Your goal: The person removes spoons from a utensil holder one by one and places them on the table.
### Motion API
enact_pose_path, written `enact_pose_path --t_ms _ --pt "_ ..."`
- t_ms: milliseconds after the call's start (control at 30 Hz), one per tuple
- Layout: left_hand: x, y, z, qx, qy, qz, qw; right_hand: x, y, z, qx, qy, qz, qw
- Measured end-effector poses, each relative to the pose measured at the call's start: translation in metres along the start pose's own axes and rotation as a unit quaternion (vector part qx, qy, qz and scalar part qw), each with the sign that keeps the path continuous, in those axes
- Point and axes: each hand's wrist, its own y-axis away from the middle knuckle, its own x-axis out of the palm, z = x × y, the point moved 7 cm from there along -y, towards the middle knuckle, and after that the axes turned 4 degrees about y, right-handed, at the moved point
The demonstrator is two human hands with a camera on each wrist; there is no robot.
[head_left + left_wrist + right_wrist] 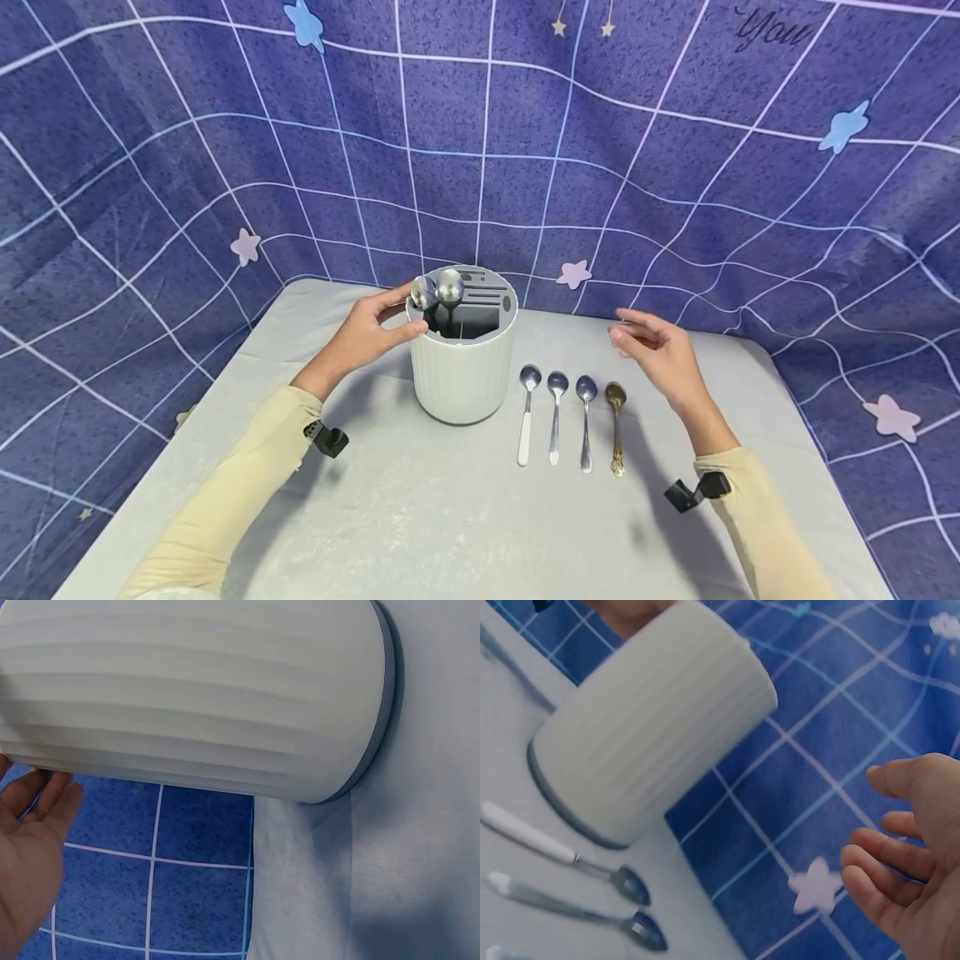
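A white ribbed utensil holder (463,379) with a slotted grey top stands upright on the table. Two spoons (450,287) stick out of its left side, bowls up, their lower ends hidden inside. My left hand (375,327) holds the holder by its upper left side, thumb at the front of the rim and fingers toward the back. Right of the holder lie a white-handled spoon (526,417), two silver spoons (556,417) and a bronze-coloured spoon (617,429) in a row, bowls away from me. My right hand (660,354) hovers beyond the bronze-coloured one, fingers loosely bent, holding nothing.
A pale grey cloth covers the table (420,525). Behind it and at both sides hangs a blue-purple curtain (525,183) with a grid and stars. Each sleeve carries a small black camera mount (326,437) at the wrist.
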Motion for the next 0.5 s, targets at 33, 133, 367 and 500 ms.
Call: enact_pose_path --t_ms 33,133,367,500 --pt "0.0 0.0 0.0 -0.001 -0.001 0.0 1.0 0.001 -0.002 0.009 -0.017 0.011 0.001 1.0" --pt "-0.001 -0.001 -0.001 -0.001 -0.002 0.002 1.0 0.007 -0.011 0.033 -0.053 0.04 0.006 0.998" --pt "-0.001 -0.001 -0.002 0.004 0.002 -0.003 1.0 0.03 -0.031 0.077 -0.091 0.042 0.028 0.995" --pt "0.001 -0.002 0.0 0.009 0.007 -0.005 0.9999 0.047 -0.04 0.095 -0.102 0.043 0.047 0.993"
